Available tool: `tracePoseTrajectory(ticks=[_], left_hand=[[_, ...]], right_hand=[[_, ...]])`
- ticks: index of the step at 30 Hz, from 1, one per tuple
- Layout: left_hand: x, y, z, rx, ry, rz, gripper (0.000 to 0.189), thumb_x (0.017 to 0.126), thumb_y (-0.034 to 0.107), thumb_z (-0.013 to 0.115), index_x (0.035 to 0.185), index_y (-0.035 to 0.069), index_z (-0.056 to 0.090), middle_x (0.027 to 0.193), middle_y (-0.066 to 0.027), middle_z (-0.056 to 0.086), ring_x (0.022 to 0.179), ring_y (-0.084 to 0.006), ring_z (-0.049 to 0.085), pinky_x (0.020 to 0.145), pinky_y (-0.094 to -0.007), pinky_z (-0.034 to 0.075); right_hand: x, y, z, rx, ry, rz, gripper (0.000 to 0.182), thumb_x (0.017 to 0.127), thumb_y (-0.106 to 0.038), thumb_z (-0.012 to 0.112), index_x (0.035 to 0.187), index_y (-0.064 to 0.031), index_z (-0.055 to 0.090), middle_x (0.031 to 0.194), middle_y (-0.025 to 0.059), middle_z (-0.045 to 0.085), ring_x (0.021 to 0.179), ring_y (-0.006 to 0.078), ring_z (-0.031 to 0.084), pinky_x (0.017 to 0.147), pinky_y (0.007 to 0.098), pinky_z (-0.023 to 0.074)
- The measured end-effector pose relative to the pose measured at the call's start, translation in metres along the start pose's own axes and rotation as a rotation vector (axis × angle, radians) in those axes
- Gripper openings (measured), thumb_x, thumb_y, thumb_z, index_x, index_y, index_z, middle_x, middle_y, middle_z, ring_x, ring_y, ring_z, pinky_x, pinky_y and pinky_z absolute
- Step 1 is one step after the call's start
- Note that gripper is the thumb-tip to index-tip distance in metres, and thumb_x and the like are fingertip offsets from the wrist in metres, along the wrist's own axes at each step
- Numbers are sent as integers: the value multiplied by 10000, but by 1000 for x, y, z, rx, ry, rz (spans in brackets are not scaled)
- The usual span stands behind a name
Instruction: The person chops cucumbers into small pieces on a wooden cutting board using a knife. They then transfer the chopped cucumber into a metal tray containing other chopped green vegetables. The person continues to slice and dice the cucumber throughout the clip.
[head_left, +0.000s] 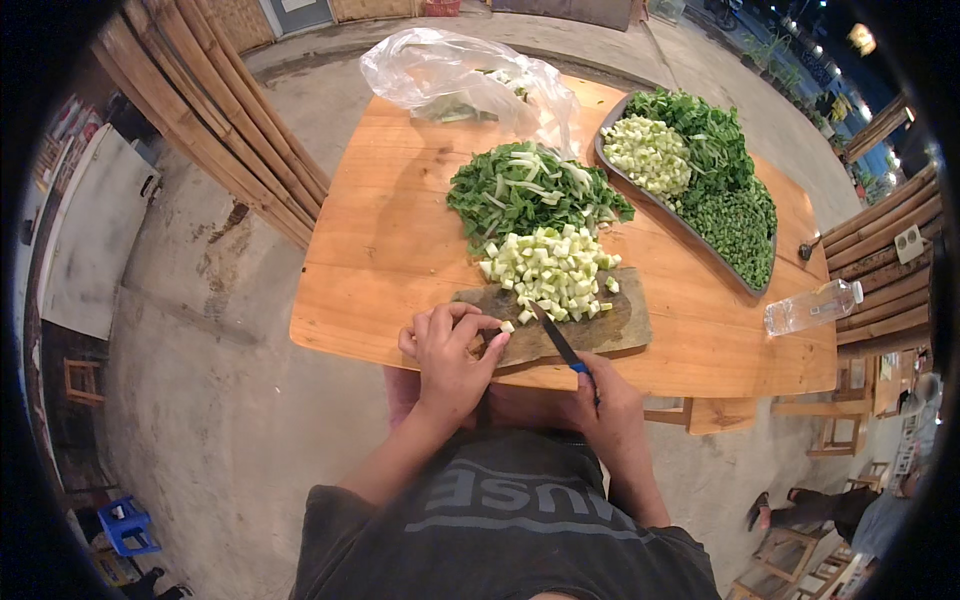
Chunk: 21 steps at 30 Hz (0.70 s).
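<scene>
My left hand (452, 352) holds a small pale green vegetable piece (507, 327) between thumb and fingers, over the left part of a worn wooden cutting board (626, 322). In my right hand (611, 397) is a knife (559, 341) with a dark blade and blue handle; its tip touches or hovers by the diced vegetable heap (551, 270), which covers the board's far side and spills past it. Behind the heap lies a pile of chopped leafy greens (495, 187) with pale stem strips on top, directly on the wooden table (360, 277).
A dark tray (679, 219) at the right holds diced pale vegetable, chopped leaves and finely cut greens. Behind the pile lies a clear plastic bag (465, 71) with greens. A clear plastic bottle (810, 307) lies near the table's right edge. A person (840, 514) is at the far lower right.
</scene>
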<state>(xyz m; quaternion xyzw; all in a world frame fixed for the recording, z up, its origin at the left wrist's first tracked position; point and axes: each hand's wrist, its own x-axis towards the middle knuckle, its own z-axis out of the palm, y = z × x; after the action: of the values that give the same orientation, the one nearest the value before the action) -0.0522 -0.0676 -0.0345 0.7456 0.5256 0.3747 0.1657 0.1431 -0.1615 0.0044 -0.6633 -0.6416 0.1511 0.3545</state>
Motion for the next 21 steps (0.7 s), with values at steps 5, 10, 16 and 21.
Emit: tracePoseTrajectory(ticks=[5, 10, 16, 21], left_hand=[[0, -1, 2, 8, 23, 16, 206, 767, 256, 845, 940, 193, 754, 1069, 9, 622, 1119, -238, 491, 936, -463, 269], [-1, -4, 5, 29, 38, 41, 243, 756, 257, 848, 978, 213, 758, 1072, 8, 621, 1119, -240, 492, 933, -468, 273], [4, 6, -6, 34, -47, 30, 289, 842, 226, 781, 1131, 239, 773, 1103, -21, 616, 1107, -262, 490, 975, -464, 290], [11, -2, -10, 42, -160, 83, 256, 864, 204, 751, 1115, 243, 781, 1094, -24, 604, 1103, -261, 485, 978, -459, 279]], right_hand=[[-4, -17, 8, -161, -90, -51, 451, 909, -17, 660, 1353, -79, 608, 923, 154, 693, 774, 332, 695, 654, 429, 556], [-3, -23, 12, -160, -76, -45, 491, 902, -3, 667, 1381, -91, 605, 850, 145, 665, 730, 320, 677, 637, 427, 545], [-1, -12, 8, -32, 21, 58, 414, 941, -21, 655, 1348, -97, 643, 932, 201, 697, 813, 347, 705, 700, 414, 558], [-4, 1, -1, -2, 69, 119, 363, 969, -33, 634, 1326, -95, 660, 1023, 216, 715, 883, 340, 724, 751, 396, 567]])
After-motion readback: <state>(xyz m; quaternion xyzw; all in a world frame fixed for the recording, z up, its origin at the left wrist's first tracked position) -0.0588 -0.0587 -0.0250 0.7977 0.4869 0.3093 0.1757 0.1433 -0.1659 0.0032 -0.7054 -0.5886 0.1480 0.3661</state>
